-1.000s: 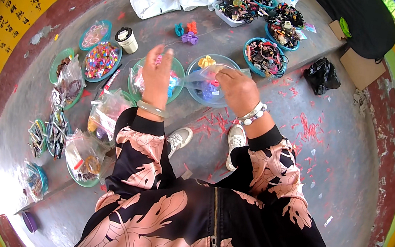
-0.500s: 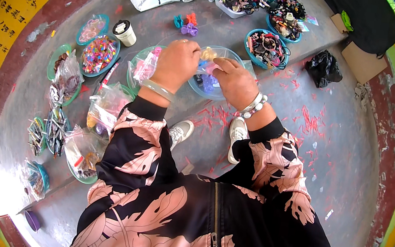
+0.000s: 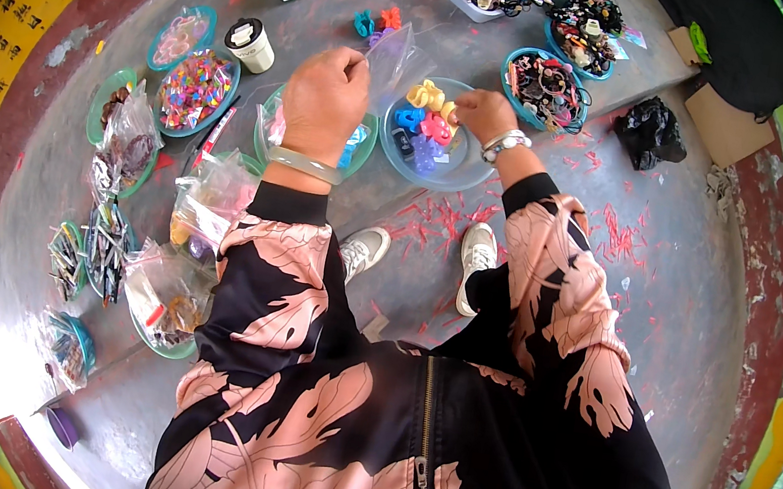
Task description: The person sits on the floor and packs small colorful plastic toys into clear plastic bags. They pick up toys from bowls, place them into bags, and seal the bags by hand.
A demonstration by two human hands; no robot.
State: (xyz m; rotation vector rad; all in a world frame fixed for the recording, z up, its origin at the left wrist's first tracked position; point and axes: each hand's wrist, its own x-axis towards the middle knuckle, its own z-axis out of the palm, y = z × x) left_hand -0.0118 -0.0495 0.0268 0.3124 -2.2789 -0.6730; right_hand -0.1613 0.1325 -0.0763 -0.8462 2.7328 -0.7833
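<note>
My left hand (image 3: 327, 100) is closed, pinching a clear plastic bag (image 3: 392, 60) that hangs open to the right of my fingers. My right hand (image 3: 485, 118) reaches over a round, pale blue basket (image 3: 470, 171). Its fingers are closed at a yellow hair claw clip (image 3: 449, 113) on the basket's right side. Blue, red, purple and other yellow claw clips (image 3: 436, 129) lie in that basket. Behind the bag, a teal claw clip (image 3: 364, 23) and an orange one (image 3: 390, 17) rest on the floor; a purple one beside them is partly hidden.
A green basket (image 3: 360, 155) with packaged items sits under my left wrist. Left are a lidded cup (image 3: 250, 45), a basket of colourful small pieces (image 3: 195, 92) and bagged goods (image 3: 207, 204). Baskets of hair ties (image 3: 545, 91) and a black bag (image 3: 649, 133) are at right. Red scraps (image 3: 433, 230) litter the floor.
My hands have moved apart. The right went right and down to the claw clips; the left moved slightly left, with the clear bag now showing beside it.
</note>
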